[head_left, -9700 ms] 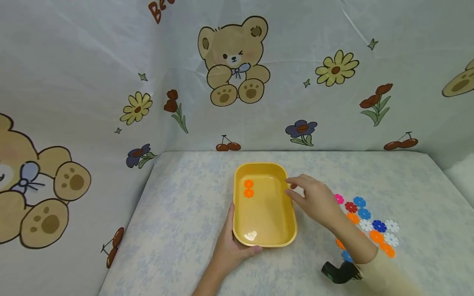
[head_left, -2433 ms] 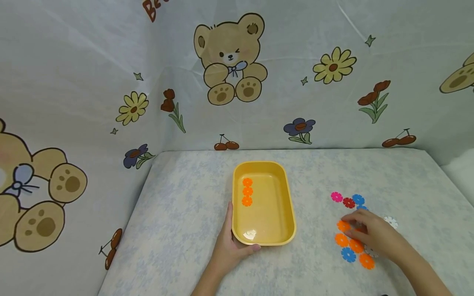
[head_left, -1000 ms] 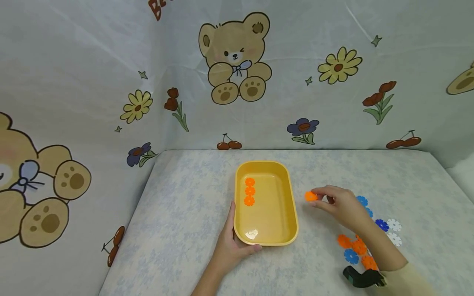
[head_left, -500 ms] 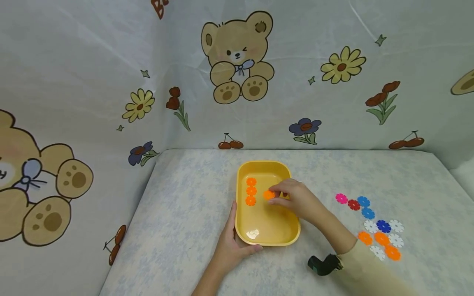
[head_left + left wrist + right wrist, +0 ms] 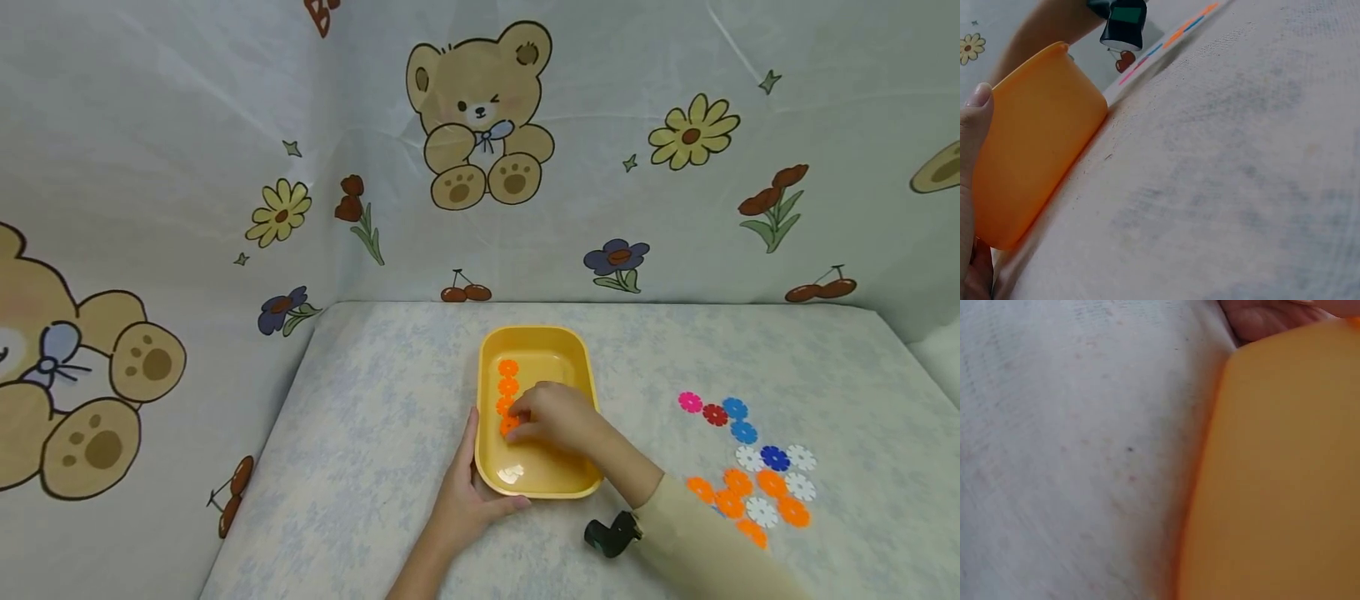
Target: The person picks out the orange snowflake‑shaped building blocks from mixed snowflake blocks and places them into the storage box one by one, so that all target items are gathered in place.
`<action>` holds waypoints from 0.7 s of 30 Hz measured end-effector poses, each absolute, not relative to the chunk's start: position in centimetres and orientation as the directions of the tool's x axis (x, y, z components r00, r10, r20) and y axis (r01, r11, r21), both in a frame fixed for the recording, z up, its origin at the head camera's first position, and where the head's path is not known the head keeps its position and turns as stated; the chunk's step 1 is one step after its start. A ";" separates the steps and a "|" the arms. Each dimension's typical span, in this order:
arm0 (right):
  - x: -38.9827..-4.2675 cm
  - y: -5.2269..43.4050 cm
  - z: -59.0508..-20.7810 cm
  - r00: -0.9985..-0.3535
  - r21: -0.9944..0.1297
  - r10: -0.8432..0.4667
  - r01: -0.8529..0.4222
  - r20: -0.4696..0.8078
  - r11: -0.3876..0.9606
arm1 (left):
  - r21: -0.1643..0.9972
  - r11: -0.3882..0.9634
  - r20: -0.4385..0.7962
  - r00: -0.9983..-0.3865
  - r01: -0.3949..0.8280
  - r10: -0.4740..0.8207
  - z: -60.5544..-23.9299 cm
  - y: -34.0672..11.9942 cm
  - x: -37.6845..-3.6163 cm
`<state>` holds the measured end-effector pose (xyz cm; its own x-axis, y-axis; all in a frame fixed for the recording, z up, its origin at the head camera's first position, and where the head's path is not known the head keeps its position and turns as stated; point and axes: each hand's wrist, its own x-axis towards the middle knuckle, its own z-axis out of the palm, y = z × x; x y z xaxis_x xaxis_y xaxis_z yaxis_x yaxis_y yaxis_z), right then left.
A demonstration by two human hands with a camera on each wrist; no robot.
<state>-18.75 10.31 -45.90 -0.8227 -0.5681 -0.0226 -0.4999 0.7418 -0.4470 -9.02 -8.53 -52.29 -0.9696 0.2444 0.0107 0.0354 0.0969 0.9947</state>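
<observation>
A yellow tray [image 5: 540, 332] stands mid-table. A column of orange flower pieces [image 5: 508, 377] lies along its left inner side. My right hand [image 5: 519, 426] reaches into the tray, its fingertips pinching one more orange flower piece [image 5: 509, 425] at the near end of that column, down at the tray floor. My left hand [image 5: 471, 483] grips the tray's near left corner, thumb on the front rim. The left wrist view shows the tray's outer wall [image 5: 1035, 156] beside my thumb [image 5: 974, 119]. The right wrist view shows only the tray wall [image 5: 1285, 475] and cloth.
Loose flower pieces [image 5: 750, 458] in pink, red, blue, white and orange lie on the table to the tray's right. A black wrist camera [image 5: 611, 535] sits on my right forearm. Cloth walls printed with bears and flowers close in the back and the left.
My right hand took an orange piece from the pile, carried it left over the tray rim, and has now lowered it to the column's near end. The left hand stayed put.
</observation>
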 end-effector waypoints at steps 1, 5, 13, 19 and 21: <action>-18.8 10.1 -46.1 -0.819 -0.439 -0.573 -0.506 -0.025 0.742 | 0.995 0.096 0.010 -0.970 0.034 0.244 -52.3 -8.6 -9.0; -18.9 9.5 -46.6 -0.806 -0.405 -0.592 -0.540 -0.004 0.738 | 0.995 0.095 0.011 -0.970 0.035 0.243 -52.4 -8.7 -9.0; -19.0 9.5 -47.2 -0.803 -0.384 -0.594 -0.563 0.045 0.732 | 0.994 0.105 0.008 -0.973 0.033 0.232 -52.2 -8.7 -9.0; -18.9 9.7 -47.1 -0.806 -0.399 -0.590 -0.559 0.056 0.726 | 0.995 0.101 -0.009 -0.972 0.015 0.235 -52.2 -8.6 -9.0; -18.8 9.8 -46.8 -0.801 -0.404 -0.593 -0.569 0.078 0.716 | 0.994 0.105 -0.008 -0.972 0.017 0.235 -52.3 -8.6 -9.0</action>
<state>-18.79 9.83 -46.85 -0.8014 -0.5931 0.0778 -0.5691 0.7160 -0.4044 -8.97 -8.57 -52.25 -0.9720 0.2349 -0.0078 0.0174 0.1051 0.9943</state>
